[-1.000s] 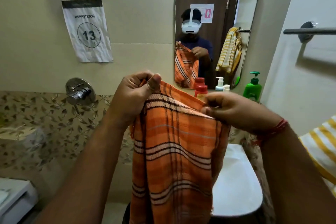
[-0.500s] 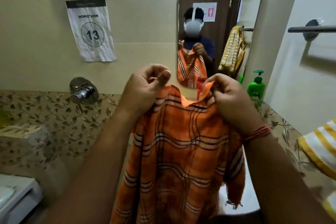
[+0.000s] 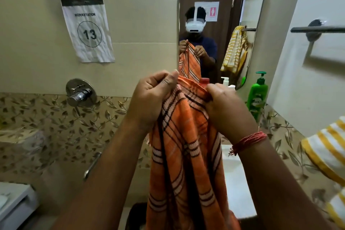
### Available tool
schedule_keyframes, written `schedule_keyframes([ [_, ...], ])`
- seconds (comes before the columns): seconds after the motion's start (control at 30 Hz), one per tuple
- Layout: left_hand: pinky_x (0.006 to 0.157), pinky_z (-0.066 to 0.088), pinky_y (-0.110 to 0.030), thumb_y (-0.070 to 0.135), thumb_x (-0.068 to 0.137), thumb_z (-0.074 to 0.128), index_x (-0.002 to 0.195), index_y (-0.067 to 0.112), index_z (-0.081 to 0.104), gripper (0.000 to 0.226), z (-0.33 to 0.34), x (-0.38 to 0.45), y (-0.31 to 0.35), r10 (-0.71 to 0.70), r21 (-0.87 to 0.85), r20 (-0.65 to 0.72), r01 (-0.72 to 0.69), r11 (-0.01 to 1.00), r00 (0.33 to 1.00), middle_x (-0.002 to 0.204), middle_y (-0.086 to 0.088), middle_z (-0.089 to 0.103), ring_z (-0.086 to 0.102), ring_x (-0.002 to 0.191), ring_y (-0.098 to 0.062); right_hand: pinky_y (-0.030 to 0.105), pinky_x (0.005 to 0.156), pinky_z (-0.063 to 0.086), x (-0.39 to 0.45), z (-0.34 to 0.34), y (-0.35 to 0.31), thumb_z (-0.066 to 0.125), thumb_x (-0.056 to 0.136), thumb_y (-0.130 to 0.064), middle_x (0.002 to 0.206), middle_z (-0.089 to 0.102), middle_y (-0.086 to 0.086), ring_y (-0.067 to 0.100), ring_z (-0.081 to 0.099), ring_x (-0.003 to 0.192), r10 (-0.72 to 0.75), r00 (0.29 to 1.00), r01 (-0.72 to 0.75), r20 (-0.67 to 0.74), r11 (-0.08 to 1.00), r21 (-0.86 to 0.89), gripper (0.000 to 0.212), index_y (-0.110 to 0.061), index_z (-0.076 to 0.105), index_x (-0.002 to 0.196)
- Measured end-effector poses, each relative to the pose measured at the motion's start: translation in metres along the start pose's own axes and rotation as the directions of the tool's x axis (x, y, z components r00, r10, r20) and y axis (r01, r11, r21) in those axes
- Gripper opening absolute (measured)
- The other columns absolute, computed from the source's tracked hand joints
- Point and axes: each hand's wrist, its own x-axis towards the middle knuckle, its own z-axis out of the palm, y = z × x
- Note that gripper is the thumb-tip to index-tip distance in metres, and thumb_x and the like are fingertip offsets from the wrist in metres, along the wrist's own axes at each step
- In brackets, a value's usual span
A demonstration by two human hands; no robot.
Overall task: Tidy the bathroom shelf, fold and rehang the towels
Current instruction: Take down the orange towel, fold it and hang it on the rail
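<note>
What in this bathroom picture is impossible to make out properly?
All in the head view:
- Orange towel: its lower end is cut off by the bottom edge; left hand and right hand cover its top corners.
- Red bottle: only the cap shows above the towel.
- Green bottle: label blurred, unreadable.
- Towel bar: cut off by the right edge.
- Yellow striped towel: cut off by the right edge.

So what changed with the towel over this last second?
Both hands drew together: the left hand and right hand brought the top corners of the orange towel closer, so it hangs narrower. Both keep their pinch; the green bottle stayed put.
</note>
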Motion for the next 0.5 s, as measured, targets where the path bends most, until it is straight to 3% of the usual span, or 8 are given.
schedule_keyframes([
  [0.17,0.054,0.05,-0.024,0.016,0.096,0.06,0.063,0.019,0.066,0.034,-0.024,0.007,0.007,0.059,-0.125,-0.186,-0.083,0.989,0.981,0.058,0.005,0.06,0.057,0.052,-0.01,0.029,0.074,0.042,-0.007,0.006,0.047,0.05,0.092,-0.002,0.096,0.06,0.006,0.023,0.056,0.089,0.313,0.95,-0.313,0.008,0.95,-0.014,0.017,-0.009,0.064,0.098],
  [0.2,0.056,0.05,-0.025,0.017,0.098,0.06,0.064,0.019,0.066,0.034,-0.03,0.008,0.005,0.079,-0.035,-0.243,-0.09,0.995,0.967,0.058,0.007,0.061,0.058,0.054,-0.01,0.03,0.073,0.043,-0.009,0.003,0.053,0.047,0.092,-0.001,0.098,0.062,0.008,0.024,0.057,0.088,0.37,0.929,-0.37,-0.002,0.929,0.023,0.021,-0.009,0.064,0.102],
  [0.27,0.061,0.049,-0.025,0.031,0.099,0.06,0.071,0.021,0.069,0.031,-0.037,0.01,0.001,0.169,0.358,-0.276,-0.062,0.932,0.946,0.062,0.011,0.064,0.06,0.059,-0.005,0.03,0.069,0.045,-0.01,-0.003,0.054,0.046,0.094,-0.002,0.098,0.066,0.009,0.024,0.059,0.088,0.404,0.915,-0.399,0.003,0.902,0.163,0.025,-0.012,0.064,0.107],
  [0.3,0.064,0.049,-0.024,0.041,0.097,0.061,0.078,0.023,0.069,0.028,-0.035,0.01,0.0,0.203,0.529,-0.228,-0.054,0.847,0.952,0.067,0.014,0.066,0.06,0.062,0.0,0.03,0.068,0.048,-0.01,-0.007,0.049,0.046,0.096,-0.004,0.097,0.067,0.006,0.022,0.062,0.088,0.371,0.928,-0.365,0.025,0.893,0.263,0.023,-0.015,0.064,0.107],
  [0.37,0.067,0.047,-0.01,0.058,0.088,0.059,0.102,0.028,0.068,0.034,-0.023,0.009,0.0,0.162,0.694,-0.079,-0.063,0.717,0.984,0.087,0.019,0.069,0.061,0.071,0.011,0.034,0.074,0.054,-0.005,-0.016,0.029,0.047,0.098,-0.005,0.094,0.068,0.001,0.018,0.064,0.088,0.228,0.971,-0.237,0.074,0.867,0.439,0.021,-0.016,0.064,0.104],
  [0.43,0.074,0.049,-0.007,0.059,0.082,0.061,0.125,0.029,0.061,0.053,-0.006,0.008,-0.004,0.014,0.671,0.111,-0.085,0.737,0.994,0.111,0.016,0.069,0.065,0.084,0.008,0.031,0.076,0.054,0.001,-0.023,0.006,0.048,0.098,-0.003,0.092,0.066,-0.001,0.014,0.063,0.087,0.045,0.994,-0.09,0.105,0.87,0.485,0.02,-0.015,0.064,0.101],
  [0.5,0.08,0.058,-0.022,0.046,0.087,0.067,0.125,0.024,0.065,0.044,0.008,0.005,-0.011,-0.083,0.619,0.253,-0.096,0.779,0.964,0.113,0.008,0.072,0.07,0.094,-0.003,0.022,0.072,0.05,0.006,-0.026,-0.009,0.049,0.099,-0.006,0.091,0.064,-0.004,0.01,0.061,0.084,-0.088,0.993,0.045,0.081,0.903,0.427,0.017,-0.017,0.062,0.1],
])
